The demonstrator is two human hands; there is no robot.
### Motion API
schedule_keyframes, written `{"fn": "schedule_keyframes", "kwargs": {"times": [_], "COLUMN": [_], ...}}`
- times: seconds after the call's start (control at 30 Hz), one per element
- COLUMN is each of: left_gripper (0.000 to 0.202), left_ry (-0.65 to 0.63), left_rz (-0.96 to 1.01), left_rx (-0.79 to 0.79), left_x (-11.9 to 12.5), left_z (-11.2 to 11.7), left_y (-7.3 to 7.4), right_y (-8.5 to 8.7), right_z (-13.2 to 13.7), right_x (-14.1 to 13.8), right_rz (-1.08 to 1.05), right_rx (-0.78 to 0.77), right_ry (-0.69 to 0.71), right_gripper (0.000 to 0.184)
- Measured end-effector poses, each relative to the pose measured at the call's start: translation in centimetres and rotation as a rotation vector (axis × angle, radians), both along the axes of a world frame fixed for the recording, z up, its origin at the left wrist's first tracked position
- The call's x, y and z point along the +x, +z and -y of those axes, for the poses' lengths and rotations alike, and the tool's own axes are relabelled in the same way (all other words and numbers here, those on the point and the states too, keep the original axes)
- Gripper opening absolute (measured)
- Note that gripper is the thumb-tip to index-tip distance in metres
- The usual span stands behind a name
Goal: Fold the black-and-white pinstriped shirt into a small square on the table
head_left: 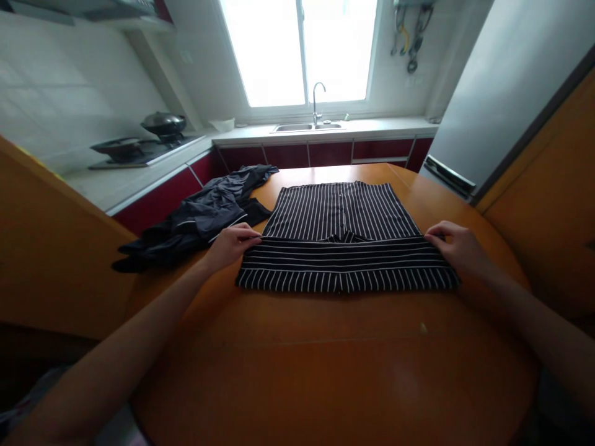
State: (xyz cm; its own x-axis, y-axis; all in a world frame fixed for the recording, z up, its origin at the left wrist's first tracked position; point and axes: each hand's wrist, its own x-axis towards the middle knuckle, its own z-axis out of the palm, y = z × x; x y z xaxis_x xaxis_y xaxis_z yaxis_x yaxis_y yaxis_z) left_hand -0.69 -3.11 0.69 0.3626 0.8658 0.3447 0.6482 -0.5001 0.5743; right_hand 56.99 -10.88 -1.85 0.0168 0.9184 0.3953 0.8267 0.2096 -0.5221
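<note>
A black shirt with thin white stripes (341, 214) lies flat on the round orange-brown table (325, 359). Its near part is folded over into a band across the front. My left hand (231, 243) pinches the left end of that fold, fingers closed on the cloth. My right hand (458, 246) pinches the right end the same way. Both forearms reach in from the near edge of the table.
A crumpled dark garment (204, 214) lies on the table's far left. Behind are a counter with a stove and pans (139, 145), a sink with faucet (309, 124) under a bright window, and a grey refrigerator (483, 99) at right.
</note>
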Motion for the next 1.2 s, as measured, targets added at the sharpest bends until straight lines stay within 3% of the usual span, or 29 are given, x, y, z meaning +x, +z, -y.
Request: {"fn": "schedule_keyframes", "kwargs": {"times": [0.4, 0.57, 0.77, 0.87, 1.07, 1.2], "left_gripper": [0.033, 0.037, 0.034, 0.036, 0.045, 0.051], "left_ry": [0.158, 0.14, 0.14, 0.128, 0.071, 0.046], "left_rz": [0.09, 0.065, -0.07, -0.088, -0.07, -0.047], "left_rx": [0.186, 0.174, -0.111, -0.222, -0.344, -0.368], "left_x": [1.4, 1.9, 2.4, 2.2, 3.0, 3.9], "left_z": [-6.3, -9.7, -12.5, -13.5, -15.1, -15.5], "left_y": [1.4, 0.7, -2.6, -3.6, -2.3, -1.7], "right_y": [2.7, 2.0, -2.0, -3.5, -2.9, -2.0], "right_z": [-7.1, -11.1, -14.1, -14.7, -15.9, -16.3], "right_x": [-0.3, 0.2, 0.7, 1.0, 0.4, -0.4], "right_rz": [-0.053, -0.056, -0.001, 0.021, -0.024, 0.028], "right_rx": [0.225, 0.213, 0.006, -0.123, -0.244, -0.302], "right_ry": [-0.102, -0.117, -0.11, -0.092, -0.049, 0.03], "right_gripper": [0.018, 0.022, 0.019, 0.016, 0.023, 0.015]}}
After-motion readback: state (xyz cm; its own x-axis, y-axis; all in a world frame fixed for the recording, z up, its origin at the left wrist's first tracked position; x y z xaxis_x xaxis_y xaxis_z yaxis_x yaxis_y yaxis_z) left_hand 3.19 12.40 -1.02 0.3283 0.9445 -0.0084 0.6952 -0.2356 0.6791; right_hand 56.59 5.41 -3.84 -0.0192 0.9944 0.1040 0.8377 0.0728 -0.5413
